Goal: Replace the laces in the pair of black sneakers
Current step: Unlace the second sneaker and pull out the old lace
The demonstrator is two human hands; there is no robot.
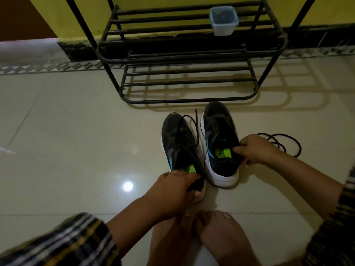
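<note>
Two black sneakers with white soles stand side by side on the tiled floor, toes pointing away from me. The left sneaker (179, 140) carries a loose black lace, and my left hand (176, 187) grips its heel. The right sneaker (221, 139) shows no lace in its eyelets; my right hand (253, 149) holds its heel collar, thumb inside the opening. A loose black lace (282, 142) lies coiled on the floor just right of that hand.
A black metal shoe rack (188, 54) stands against the yellow wall right behind the shoes, with a small clear plastic container (223, 21) on its upper shelf. My bare feet (207, 239) rest on the floor below the shoes.
</note>
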